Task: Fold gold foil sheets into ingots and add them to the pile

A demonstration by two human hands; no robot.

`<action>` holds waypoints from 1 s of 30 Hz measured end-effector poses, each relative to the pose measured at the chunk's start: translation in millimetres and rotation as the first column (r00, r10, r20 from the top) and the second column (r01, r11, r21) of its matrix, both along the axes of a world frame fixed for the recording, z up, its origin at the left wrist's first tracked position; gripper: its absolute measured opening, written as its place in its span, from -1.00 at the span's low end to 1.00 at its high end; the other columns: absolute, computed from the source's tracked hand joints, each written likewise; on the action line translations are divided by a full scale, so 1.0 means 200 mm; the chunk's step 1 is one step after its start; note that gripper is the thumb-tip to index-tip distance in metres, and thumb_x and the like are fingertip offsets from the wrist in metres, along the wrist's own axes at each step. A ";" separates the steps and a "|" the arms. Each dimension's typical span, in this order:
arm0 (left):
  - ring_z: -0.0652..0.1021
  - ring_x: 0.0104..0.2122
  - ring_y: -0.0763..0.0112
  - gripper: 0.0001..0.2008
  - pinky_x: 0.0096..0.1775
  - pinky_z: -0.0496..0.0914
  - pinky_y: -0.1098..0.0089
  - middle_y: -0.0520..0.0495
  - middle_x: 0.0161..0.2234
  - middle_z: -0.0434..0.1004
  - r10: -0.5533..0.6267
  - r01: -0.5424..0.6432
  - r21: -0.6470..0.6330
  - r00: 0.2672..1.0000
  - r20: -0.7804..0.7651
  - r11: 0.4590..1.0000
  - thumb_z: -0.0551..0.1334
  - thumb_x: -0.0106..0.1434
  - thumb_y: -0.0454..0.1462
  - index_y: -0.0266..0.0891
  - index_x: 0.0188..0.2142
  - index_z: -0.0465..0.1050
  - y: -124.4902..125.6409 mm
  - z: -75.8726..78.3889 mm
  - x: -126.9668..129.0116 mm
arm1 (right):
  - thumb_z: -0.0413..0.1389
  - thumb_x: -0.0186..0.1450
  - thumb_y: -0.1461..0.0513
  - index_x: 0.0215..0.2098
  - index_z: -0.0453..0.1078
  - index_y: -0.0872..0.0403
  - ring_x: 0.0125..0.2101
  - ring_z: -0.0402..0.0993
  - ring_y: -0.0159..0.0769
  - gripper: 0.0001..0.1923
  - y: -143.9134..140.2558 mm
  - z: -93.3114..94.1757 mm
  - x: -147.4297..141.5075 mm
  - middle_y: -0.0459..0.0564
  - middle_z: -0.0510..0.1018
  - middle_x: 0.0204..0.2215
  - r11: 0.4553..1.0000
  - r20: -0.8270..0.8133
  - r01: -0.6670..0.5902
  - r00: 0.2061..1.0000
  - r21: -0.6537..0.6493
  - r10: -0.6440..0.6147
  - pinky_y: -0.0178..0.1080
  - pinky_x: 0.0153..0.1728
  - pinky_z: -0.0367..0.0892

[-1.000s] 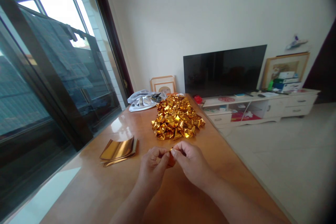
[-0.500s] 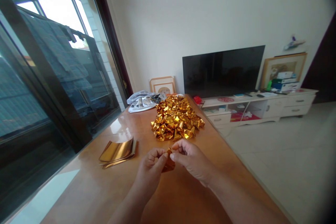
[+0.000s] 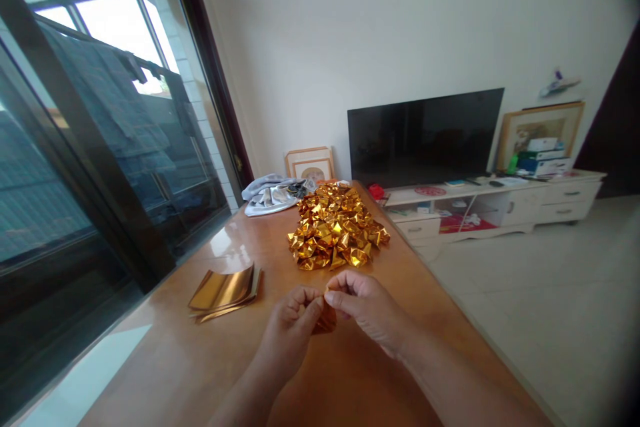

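Between my two hands is a partly folded piece of gold foil paper (image 3: pixel 326 321), its upper part hidden by fingertips. My left hand (image 3: pixel 296 320) pinches it from the left, thumb against the fingers. From the right, my right hand (image 3: pixel 364 307) pinches the upper edge with thumb and forefinger, so both sets of fingertips nearly meet. Just beyond the hands lies a heap of shiny folded gold foil pieces (image 3: pixel 336 227). A stack of flat gold foil sheets (image 3: pixel 225 290), slightly curled, rests to the left of my left hand.
Everything lies on a brown wooden table (image 3: pixel 165 347). Crumpled grey cloth (image 3: pixel 273 193) sits at its far end, near framed pictures (image 3: pixel 310 163). A television (image 3: pixel 425 137) stands on a white cabinet (image 3: pixel 520 203) beyond the table. Sliding glass doors (image 3: pixel 100 147) run along the left.
The gold foil piece has tilted and dropped slightly, and its upper tip is now covered by my fingers. Both hands have shifted a little lower in view. The heap and stack look the same.
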State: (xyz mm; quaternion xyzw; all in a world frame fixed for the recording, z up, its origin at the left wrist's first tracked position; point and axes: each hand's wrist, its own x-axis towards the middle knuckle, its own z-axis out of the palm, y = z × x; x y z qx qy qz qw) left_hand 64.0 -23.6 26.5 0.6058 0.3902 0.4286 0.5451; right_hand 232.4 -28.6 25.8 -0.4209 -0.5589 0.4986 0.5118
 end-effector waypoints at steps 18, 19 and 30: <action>0.42 -0.41 0.41 -0.66 -0.34 0.28 0.47 -0.01 -0.45 0.49 0.097 -0.080 0.103 0.981 -0.169 0.991 0.25 0.27 -0.03 -0.28 -0.39 0.49 0.08 -0.03 -0.09 | 0.24 0.21 0.06 -0.38 0.41 0.10 -0.46 0.29 -0.39 -0.74 0.08 -0.02 0.10 -0.13 0.42 -0.49 0.996 -0.231 0.036 0.971 -0.083 -0.054 -0.29 -0.37 0.21; 0.44 -0.40 0.39 -0.66 -0.34 0.29 0.46 -0.02 -0.44 0.50 0.098 -0.076 0.121 0.977 -0.187 0.990 0.25 0.27 -0.03 -0.28 -0.40 0.49 0.08 -0.03 -0.09 | 0.21 0.23 0.06 -0.36 0.42 0.10 -0.45 0.31 -0.38 -0.74 0.08 -0.02 0.11 -0.12 0.44 -0.48 0.996 -0.187 0.031 0.981 -0.087 -0.047 -0.28 -0.36 0.23; 0.49 -0.37 0.34 -0.77 -0.31 0.32 0.43 -0.06 -0.42 0.57 0.056 0.043 0.263 0.933 -0.356 0.964 0.24 0.24 -0.16 -0.25 -0.44 0.55 0.07 -0.03 -0.07 | 0.08 0.32 0.20 -0.41 0.51 0.07 -0.40 0.43 -0.33 -0.78 0.03 -0.04 0.07 -0.07 0.56 -0.45 0.958 0.603 -0.092 0.792 0.271 -0.095 -0.31 -0.36 0.22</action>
